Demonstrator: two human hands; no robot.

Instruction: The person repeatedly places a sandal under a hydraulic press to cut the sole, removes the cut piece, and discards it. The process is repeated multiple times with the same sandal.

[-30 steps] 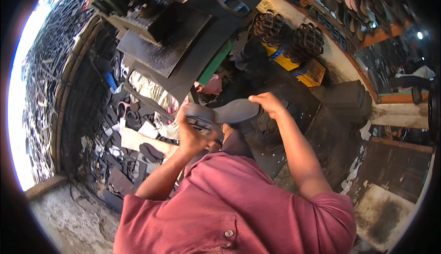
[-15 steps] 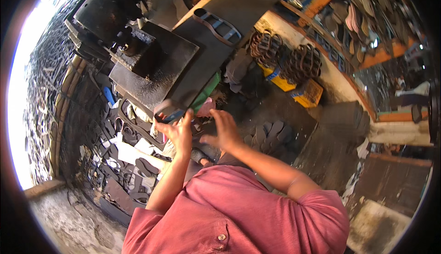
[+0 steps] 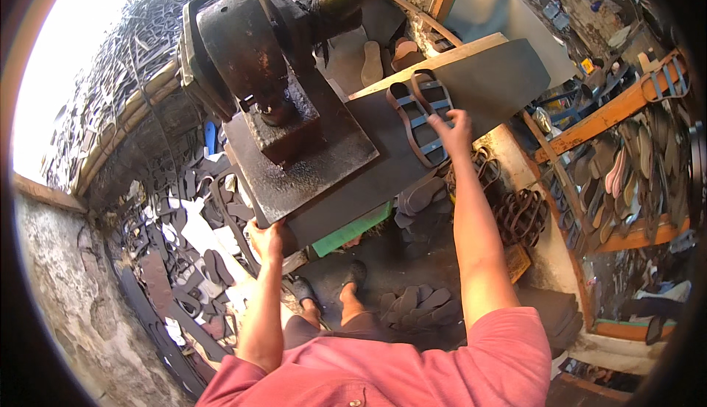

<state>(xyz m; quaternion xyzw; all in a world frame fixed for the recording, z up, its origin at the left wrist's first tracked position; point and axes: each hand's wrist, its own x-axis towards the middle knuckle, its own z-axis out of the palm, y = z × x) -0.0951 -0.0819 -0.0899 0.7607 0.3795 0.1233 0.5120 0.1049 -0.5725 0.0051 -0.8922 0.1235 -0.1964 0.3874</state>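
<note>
A dark rubber sheet (image 3: 486, 83) lies across the bed of a heavy black press (image 3: 258, 61). My left hand (image 3: 266, 238) grips the sheet's near edge, just under the press plate (image 3: 309, 164). My right hand (image 3: 453, 131) reaches out to a sole-shaped metal cutting die (image 3: 420, 116) that lies on the sheet, fingers touching its right side. A second die of the same shape sits close beside it. My feet (image 3: 346, 282) in dark sandals stand on the floor below.
Cut black soles (image 3: 420, 308) are piled by my feet. Rubber offcuts (image 3: 199, 252) cover the floor at left. More dies (image 3: 526, 216) lie beside the bench. Orange shelves (image 3: 626, 105) with soles stand at right. A green board (image 3: 350, 234) sits under the bench.
My head has lifted, bringing the press into view. My right hand has reached out from near my left hand to the die on the sheet. My left hand has stayed at the sheet's edge.
</note>
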